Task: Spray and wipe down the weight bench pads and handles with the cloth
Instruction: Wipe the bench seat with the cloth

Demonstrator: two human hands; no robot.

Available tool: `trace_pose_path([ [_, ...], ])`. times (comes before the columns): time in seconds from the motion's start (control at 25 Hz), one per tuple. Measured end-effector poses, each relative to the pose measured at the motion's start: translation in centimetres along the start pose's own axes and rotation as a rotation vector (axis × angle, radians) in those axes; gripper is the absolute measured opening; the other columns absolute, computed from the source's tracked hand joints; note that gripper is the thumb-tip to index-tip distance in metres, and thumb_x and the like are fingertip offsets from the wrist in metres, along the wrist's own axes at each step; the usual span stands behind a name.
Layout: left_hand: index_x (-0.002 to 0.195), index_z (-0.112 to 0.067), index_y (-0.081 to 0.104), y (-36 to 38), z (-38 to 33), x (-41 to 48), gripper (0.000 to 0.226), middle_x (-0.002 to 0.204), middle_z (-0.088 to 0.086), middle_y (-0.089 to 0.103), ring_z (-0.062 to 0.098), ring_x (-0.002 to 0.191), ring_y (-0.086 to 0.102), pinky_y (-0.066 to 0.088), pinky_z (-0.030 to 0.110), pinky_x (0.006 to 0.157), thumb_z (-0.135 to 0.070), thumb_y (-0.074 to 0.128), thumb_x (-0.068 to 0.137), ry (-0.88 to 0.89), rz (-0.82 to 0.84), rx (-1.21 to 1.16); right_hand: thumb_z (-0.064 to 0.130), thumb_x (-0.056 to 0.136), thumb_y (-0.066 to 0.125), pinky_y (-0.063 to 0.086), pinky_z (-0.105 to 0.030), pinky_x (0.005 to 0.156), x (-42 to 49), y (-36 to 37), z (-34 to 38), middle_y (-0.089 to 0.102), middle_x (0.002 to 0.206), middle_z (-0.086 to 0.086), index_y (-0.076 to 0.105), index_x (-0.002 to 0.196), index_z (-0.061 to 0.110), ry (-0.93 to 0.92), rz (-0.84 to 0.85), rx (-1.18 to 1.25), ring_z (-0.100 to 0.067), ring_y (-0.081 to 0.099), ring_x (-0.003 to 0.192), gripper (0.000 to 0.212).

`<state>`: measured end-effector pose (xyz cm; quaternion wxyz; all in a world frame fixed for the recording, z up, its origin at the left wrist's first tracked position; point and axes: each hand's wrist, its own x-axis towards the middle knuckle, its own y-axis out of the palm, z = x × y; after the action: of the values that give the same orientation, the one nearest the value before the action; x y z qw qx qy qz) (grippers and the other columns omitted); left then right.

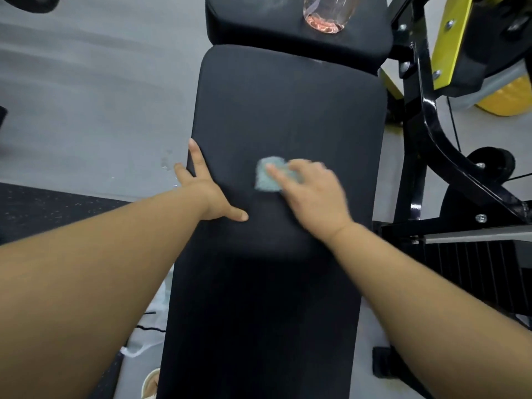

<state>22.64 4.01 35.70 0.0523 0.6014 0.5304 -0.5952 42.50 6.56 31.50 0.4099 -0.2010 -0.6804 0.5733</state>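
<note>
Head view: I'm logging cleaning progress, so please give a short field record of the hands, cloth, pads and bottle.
long pad: black, runs away from the camera
short pad: black, beyond the long pad's far end
bottle: clear, pinkish liquid, stands on the short pad
cloth: light blue-green, mid-length on the long pad
left hand: rests on the long pad's left edge, fingers spread
right hand: presses the cloth, covering part of it, motion-blurred

A black-and-yellow machine frame (429,110) stands at right on the grey floor (86,96), a dark speckled mat (43,208) lower left.
</note>
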Motion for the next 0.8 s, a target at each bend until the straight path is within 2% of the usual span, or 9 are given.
trace_pose_path([
  [0.12, 0.124, -0.035, -0.049, -0.1, -0.1, 0.3, 0.151, 0.151, 0.007, -0.029, 0.032, 0.144, 0.013, 0.020, 0.051, 0.114, -0.039, 0.087, 0.058, 0.002, 0.002, 0.003, 0.015, 0.090, 0.053, 0.044, -0.044, 0.073, -0.1, -1.7, -5.4, 0.051, 0.118, -0.021, 0.046, 0.138, 0.021, 0.698, -0.033, 0.045, -0.041, 0.051, 0.092, 0.048],
  [0.2, 0.122, -0.035, -0.051, -0.1, 0.0, 0.3, 0.151, 0.151, 0.007, -0.031, 0.032, 0.143, 0.015, 0.021, 0.051, 0.114, -0.041, 0.086, 0.058, -0.008, 0.026, 0.025, 0.023, 0.094, 0.050, 0.038, -0.043, 0.082, 2.3, -0.6, -3.4, 0.045, 0.128, -0.017, 0.036, 0.144, 0.023, 1.102, -0.036, -0.012, -0.037, 0.046, 0.103, 0.052],
  [0.28, 0.116, -0.035, -0.053, -0.2, -0.2, 0.4, 0.150, 0.149, 0.006, -0.034, 0.033, 0.142, 0.019, 0.024, 0.051, 0.112, -0.042, 0.085, 0.059, -0.005, 0.028, 0.036, 0.029, 0.088, 0.056, 0.040, -0.042, 0.075, 6.1, 0.9, 2.1, 0.051, 0.121, -0.015, 0.043, 0.139, 0.021, 1.005, -0.049, -0.018, -0.036, 0.050, 0.094, 0.053],
  [0.36, 0.107, -0.030, -0.058, -0.2, -0.1, 0.6, 0.146, 0.141, 0.006, -0.041, 0.032, 0.143, 0.011, 0.022, 0.049, 0.113, -0.044, 0.082, 0.065, 0.049, 0.000, 0.109, 0.035, 0.080, 0.057, 0.041, -0.036, 0.060, 8.7, 2.0, 7.8, 0.060, 0.102, -0.011, 0.059, 0.126, 0.021, 0.658, -0.067, 0.058, -0.030, 0.054, 0.075, 0.048],
  [0.44, 0.120, -0.020, -0.054, 0.0, 0.0, 0.9, 0.141, 0.137, 0.009, -0.044, 0.031, 0.145, -0.005, 0.011, 0.045, 0.117, -0.045, 0.076, 0.071, 0.125, -0.009, 0.216, 0.035, 0.080, 0.047, 0.040, -0.032, 0.054, 8.8, 2.3, 9.9, 0.063, 0.092, -0.009, 0.066, 0.117, 0.021, 0.276, 0.009, 0.124, -0.026, 0.052, 0.065, 0.044],
  [0.52, 0.123, -0.023, -0.051, -0.2, 0.2, 0.9, 0.146, 0.144, 0.008, -0.038, 0.032, 0.143, 0.013, 0.019, 0.045, 0.115, -0.049, 0.080, 0.064, 0.066, 0.028, 0.180, 0.024, 0.079, 0.056, 0.045, -0.032, 0.053, 8.8, 1.5, 6.4, 0.064, 0.093, -0.010, 0.066, 0.116, 0.020, -0.008, 0.031, 0.133, -0.030, 0.054, 0.065, 0.039],
  [0.56, 0.117, -0.030, -0.054, -0.2, 0.4, 0.8, 0.149, 0.147, 0.006, -0.035, 0.034, 0.138, 0.026, 0.027, 0.046, 0.111, -0.049, 0.083, 0.060, 0.027, 0.044, 0.129, 0.020, 0.080, 0.059, 0.047, -0.034, 0.057, 8.4, 1.2, 3.7, 0.064, 0.096, -0.010, 0.066, 0.117, 0.021, 0.013, 0.044, 0.134, -0.033, 0.056, 0.070, 0.038],
  [0.68, 0.107, -0.037, -0.054, -0.4, 0.7, 0.5, 0.148, 0.150, 0.006, -0.032, 0.037, 0.131, 0.038, 0.035, 0.045, 0.103, -0.047, 0.085, 0.059, 0.030, 0.033, 0.069, 0.026, 0.092, 0.045, 0.044, -0.040, 0.075, 6.5, -0.7, -4.8, 0.055, 0.111, -0.013, 0.055, 0.130, 0.022, 0.585, -0.009, 0.095, -0.039, 0.053, 0.092, 0.039],
  [0.8, 0.111, -0.037, -0.055, -0.7, 0.4, 0.2, 0.147, 0.150, 0.008, -0.034, 0.038, 0.130, 0.039, 0.037, 0.044, 0.101, -0.046, 0.084, 0.061, 0.023, 0.030, 0.061, 0.024, 0.098, 0.040, 0.038, -0.039, 0.088, 7.5, -1.2, -6.5, 0.041, 0.129, -0.014, 0.035, 0.144, 0.025, 0.995, 0.006, -0.039, -0.034, 0.045, 0.107, 0.047],
])
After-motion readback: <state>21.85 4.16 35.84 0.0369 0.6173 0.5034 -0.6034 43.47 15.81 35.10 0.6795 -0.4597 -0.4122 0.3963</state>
